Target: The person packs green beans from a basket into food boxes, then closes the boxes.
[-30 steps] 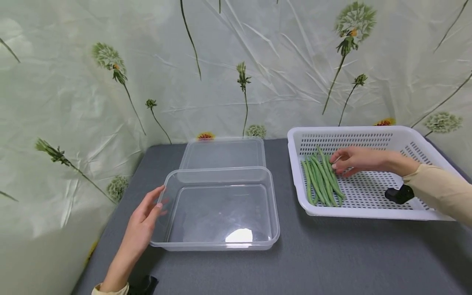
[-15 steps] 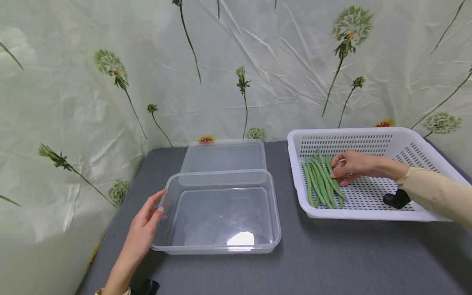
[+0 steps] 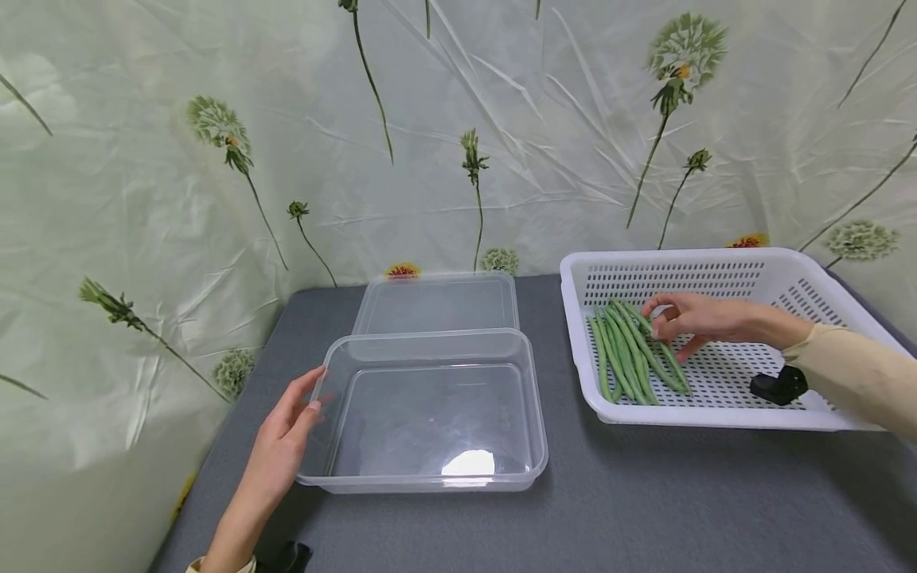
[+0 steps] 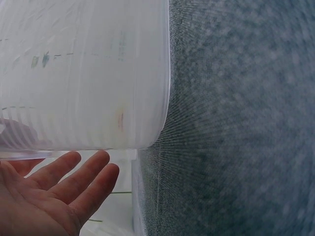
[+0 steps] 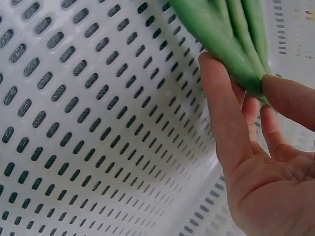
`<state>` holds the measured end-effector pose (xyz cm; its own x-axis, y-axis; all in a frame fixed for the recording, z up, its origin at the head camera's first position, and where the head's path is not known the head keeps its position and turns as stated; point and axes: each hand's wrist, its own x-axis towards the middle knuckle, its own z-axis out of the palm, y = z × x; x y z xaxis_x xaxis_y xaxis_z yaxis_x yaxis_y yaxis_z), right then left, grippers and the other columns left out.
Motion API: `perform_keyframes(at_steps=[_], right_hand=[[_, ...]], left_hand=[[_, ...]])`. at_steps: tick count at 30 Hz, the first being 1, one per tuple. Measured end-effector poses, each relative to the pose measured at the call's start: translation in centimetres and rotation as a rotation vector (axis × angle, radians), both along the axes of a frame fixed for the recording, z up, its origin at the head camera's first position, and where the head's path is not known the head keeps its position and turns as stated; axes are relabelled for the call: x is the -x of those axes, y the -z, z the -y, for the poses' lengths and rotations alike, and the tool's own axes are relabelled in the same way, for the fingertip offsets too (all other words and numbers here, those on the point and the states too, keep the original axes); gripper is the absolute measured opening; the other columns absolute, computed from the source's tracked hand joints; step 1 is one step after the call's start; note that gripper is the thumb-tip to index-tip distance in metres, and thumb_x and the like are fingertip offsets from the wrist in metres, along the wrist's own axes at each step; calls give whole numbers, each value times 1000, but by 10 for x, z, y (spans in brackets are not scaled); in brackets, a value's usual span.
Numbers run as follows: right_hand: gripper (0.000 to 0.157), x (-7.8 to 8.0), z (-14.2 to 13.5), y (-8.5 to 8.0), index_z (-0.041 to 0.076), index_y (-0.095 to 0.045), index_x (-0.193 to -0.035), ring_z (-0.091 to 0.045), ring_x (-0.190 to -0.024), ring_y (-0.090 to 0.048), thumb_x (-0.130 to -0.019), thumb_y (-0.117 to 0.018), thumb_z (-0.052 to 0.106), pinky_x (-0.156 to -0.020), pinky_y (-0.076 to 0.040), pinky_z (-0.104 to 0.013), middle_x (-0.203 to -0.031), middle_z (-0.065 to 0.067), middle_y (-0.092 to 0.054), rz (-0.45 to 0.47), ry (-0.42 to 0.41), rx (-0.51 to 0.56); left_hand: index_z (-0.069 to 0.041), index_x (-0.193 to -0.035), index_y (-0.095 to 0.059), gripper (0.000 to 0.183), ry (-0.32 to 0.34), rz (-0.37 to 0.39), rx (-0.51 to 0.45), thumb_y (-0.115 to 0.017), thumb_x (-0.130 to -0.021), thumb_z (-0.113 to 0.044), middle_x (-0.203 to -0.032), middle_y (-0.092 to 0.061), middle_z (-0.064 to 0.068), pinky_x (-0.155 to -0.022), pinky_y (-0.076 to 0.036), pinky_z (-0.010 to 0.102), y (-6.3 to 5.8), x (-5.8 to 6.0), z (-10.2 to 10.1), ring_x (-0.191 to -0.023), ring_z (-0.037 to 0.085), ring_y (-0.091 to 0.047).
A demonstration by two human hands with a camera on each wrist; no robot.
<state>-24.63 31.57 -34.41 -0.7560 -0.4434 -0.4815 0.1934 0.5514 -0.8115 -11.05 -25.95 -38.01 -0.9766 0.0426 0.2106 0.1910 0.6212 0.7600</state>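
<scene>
In the head view, a clear plastic container (image 3: 415,414) stands on the table. My left hand (image 3: 275,446) touches its left side with loosely extended fingers; in the left wrist view those fingers (image 4: 88,177) lie against the translucent wall. To the right, several green beans (image 3: 626,350) lie side by side in the left part of a white perforated basket (image 3: 688,415). My right hand (image 3: 698,317) reaches into the basket and pinches green bean ends (image 5: 236,69) between thumb and fingers, as the right wrist view shows. How many beans it holds I cannot tell.
A flat translucent lid (image 3: 437,304) lies behind the container, near the flower-patterned sheet (image 3: 401,191) that hangs at the back. Grey cloth (image 3: 573,509) covers the table. A black strap piece (image 3: 779,386) shows under the right wrist.
The lower ends of the rightmost green beans have swung right, away from the rest, under my right hand. My left hand and the container keep their places.
</scene>
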Motion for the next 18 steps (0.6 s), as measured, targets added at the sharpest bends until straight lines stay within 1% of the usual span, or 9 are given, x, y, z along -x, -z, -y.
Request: perform_keyframes(at_steps=[2,5,9,12,16,18], right_hand=[[52,-1,-1,-2,-5,-30,-136,-28,-99,-56,-94,-58,7,-77,-55,-47,-111,-21,-54,-23,-2,-7],[52,-4,-3,-5,-3,-32,-136,-29,-100,-56,-94,-59,8,-77,-54,-48,-115,-22,-53,-48,12,-20],[51,-10,-4,-13,-3,-34,-137,-27,-98,-56,-94,-60,8,-76,-55,-48,-115,-22,-52,-123,19,-28],[49,-18,-3,-23,-4,-36,-137,-27,-99,-57,-95,-59,8,-74,-56,-47,-117,-25,-53,-214,13,-37],[48,-28,0,-40,-4,-36,-138,-28,-101,-60,-97,-59,6,-73,-56,-46,-119,-25,-53,-299,20,-51],[46,-33,2,-47,-3,-37,-137,-25,-100,-61,-98,-58,6,-72,-56,-46,-117,-23,-54,-323,22,-53]], left_hand=[[-12,-149,-40,42,5,1,-4,-39,-107,-13,-149,-44,11,-83,-46,30,0,0,0,-114,30,-59],[-12,-149,-39,42,14,3,-7,-38,-107,-13,-149,-44,12,-84,-46,31,-1,1,1,-116,31,-59],[-13,-149,-39,43,15,4,-5,-39,-107,-12,-149,-44,10,-83,-46,28,0,1,1,-115,30,-60],[-12,-149,-40,43,13,-1,-3,-39,-107,-12,-149,-44,10,-83,-46,25,0,1,1,-114,30,-60],[-11,-149,-40,42,21,-2,-23,-39,-107,-12,-149,-44,12,-82,-49,26,0,1,1,-115,32,-60],[-9,-149,-39,42,30,2,-45,-39,-107,-11,-149,-43,13,-82,-51,28,0,0,1,-117,33,-59]])
